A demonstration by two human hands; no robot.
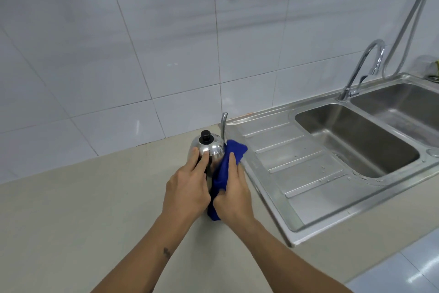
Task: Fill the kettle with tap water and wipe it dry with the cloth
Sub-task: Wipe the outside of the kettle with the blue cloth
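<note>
A shiny steel kettle (212, 147) with a black lid knob and a thin upright spout stands on the beige counter (83, 209), just left of the sink's drainboard. My left hand (187, 188) rests on the kettle's near side, fingers spread over its dome. My right hand (234, 195) presses a blue cloth (234, 150) against the kettle's right side. The cloth wraps around the body below the spout and hangs down between my hands. The kettle's lower body and handle are hidden behind my hands.
A steel double sink (356, 140) with a ribbed drainboard (297, 169) lies to the right, with water drops on it. A curved tap (363, 67) and a metal hose stand behind it. White tiled wall runs behind the counter. The counter's front edge drops to a tiled floor at lower right.
</note>
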